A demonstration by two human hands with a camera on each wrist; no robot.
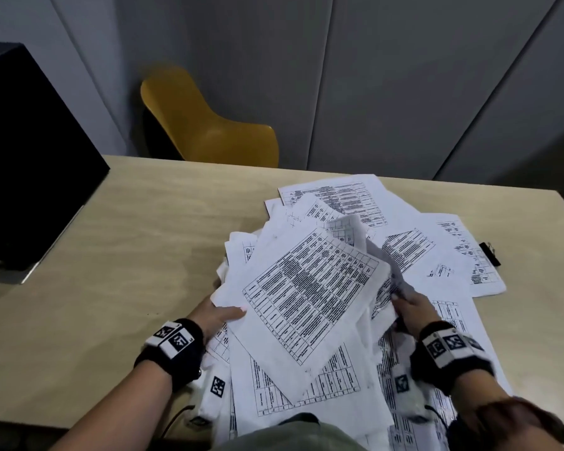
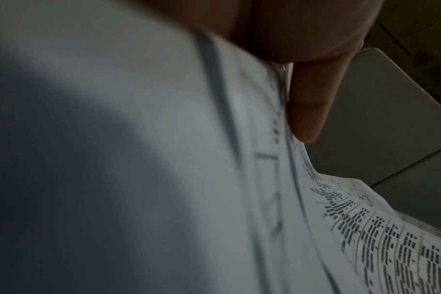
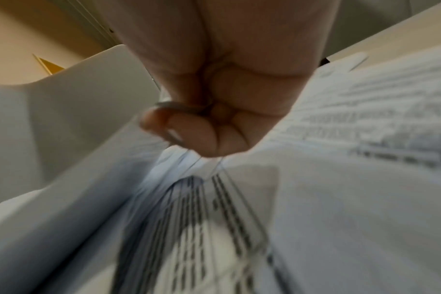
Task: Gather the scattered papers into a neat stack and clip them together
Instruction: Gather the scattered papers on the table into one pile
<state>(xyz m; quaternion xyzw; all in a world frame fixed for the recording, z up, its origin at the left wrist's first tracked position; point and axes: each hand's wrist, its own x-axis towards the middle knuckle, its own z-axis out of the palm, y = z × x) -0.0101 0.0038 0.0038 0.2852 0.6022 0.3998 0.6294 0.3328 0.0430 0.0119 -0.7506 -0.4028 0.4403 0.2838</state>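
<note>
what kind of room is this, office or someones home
Most likely an office or meeting room: a plain wooden desk strewn with printed table sheets, a black binder clip, and a yellow moulded chair against bare grey wall panels.

A light wood-grain table (image 1: 150,229) fills the lower part of the head view, its far edge running across the middle. Beyond that far edge stands a mustard-yellow moulded chair (image 1: 205,125) before grey wall panels (image 1: 388,76) split by thin vertical seams. A large black box-like object (image 1: 30,141) sits at the table's left edge under dim, even light.
</note>
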